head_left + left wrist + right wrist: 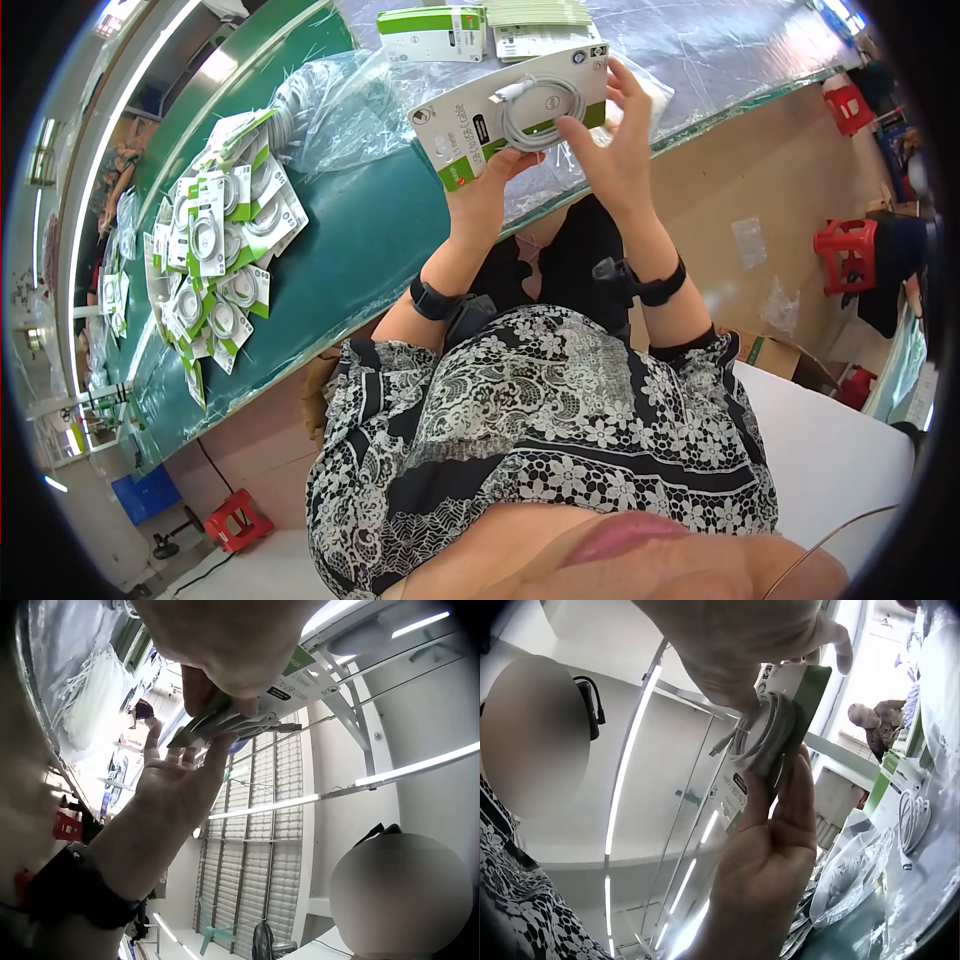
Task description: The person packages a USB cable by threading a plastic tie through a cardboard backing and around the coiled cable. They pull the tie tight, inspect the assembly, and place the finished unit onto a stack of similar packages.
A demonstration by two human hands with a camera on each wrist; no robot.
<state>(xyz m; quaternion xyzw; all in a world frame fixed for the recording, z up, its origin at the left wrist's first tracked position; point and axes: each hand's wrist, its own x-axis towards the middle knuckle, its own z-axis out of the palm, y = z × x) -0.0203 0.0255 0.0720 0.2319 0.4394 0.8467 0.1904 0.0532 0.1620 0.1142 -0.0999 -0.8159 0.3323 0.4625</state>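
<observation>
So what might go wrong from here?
The thumb of the right hand appears to touch the cable, so a push might shift its loops. The plug sticks out from them and could snag. The pile of cards looks uneven; a knock might make some slide.

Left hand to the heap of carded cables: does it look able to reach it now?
Probably not straight away: the left hand pinches a carded cable. Between it and the heap, the green tabletop shows no obstacle, so it could likely get there once freed.
</observation>
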